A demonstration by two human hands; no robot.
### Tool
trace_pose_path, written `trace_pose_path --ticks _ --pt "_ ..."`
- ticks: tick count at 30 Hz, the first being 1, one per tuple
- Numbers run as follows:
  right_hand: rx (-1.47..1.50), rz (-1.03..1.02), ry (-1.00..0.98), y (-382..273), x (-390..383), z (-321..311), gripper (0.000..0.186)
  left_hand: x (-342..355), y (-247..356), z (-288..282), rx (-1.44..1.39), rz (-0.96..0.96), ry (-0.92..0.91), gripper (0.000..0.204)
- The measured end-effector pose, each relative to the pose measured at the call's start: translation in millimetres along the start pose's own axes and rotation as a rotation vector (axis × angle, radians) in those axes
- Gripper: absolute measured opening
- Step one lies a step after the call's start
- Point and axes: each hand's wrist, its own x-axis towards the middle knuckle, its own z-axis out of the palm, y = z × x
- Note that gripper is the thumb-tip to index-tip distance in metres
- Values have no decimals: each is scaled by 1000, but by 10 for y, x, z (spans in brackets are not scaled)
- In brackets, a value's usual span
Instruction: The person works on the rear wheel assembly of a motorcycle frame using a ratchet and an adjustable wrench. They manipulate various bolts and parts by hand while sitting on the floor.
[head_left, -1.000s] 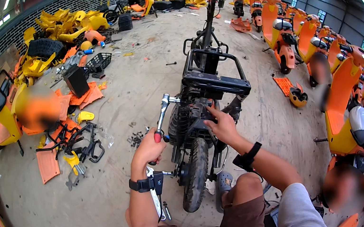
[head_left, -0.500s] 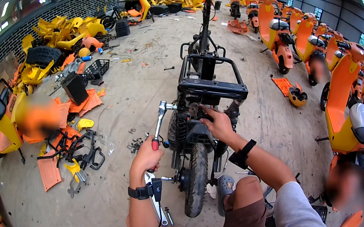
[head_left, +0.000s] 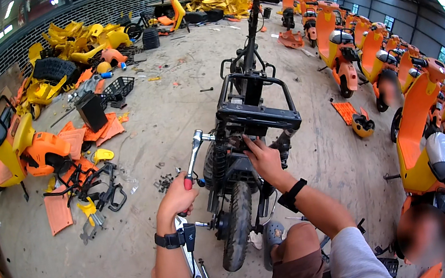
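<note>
A stripped scooter frame (head_left: pixel 259 110) with a black rear rack stands before me, its rear tyre (head_left: pixel 237 225) toward me. My left hand (head_left: pixel 176 197) is closed round the red handle of a chrome ratchet wrench (head_left: pixel 194 155). The wrench stands at a slant, and its socket points at the frame's left side below the rack; the fastener there is hidden. My right hand (head_left: pixel 266 161) reaches under the rack's near edge with fingers stretched out, fingertips against the dark parts. Beneath my left forearm a large chrome wrench (head_left: pixel 194 264) lies on the floor, partly covered.
Loose bolts (head_left: pixel 165 183) lie left of the wheel. Farther left are black brackets (head_left: pixel 107 188), orange panels (head_left: pixel 59 210) and a black box (head_left: pixel 91 111). Yellow body panels (head_left: pixel 82 41) are heaped by the brick wall. Orange and yellow scooters (head_left: pixel 417 124) line the right side.
The view has shifted slightly, so the scooter sits a little lower. My left hand keeps its hold on the ratchet wrench, and my right hand stays under the rack with little change.
</note>
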Motion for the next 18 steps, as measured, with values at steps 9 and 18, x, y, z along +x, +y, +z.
trace_pose_path --ticks 9,18 --pt "28 -8 19 0 43 1 44 19 -39 8 -4 13 6 25" --pt "-79 6 -102 -73 136 -101 36 -3 -17 16 19 -1 17 30"
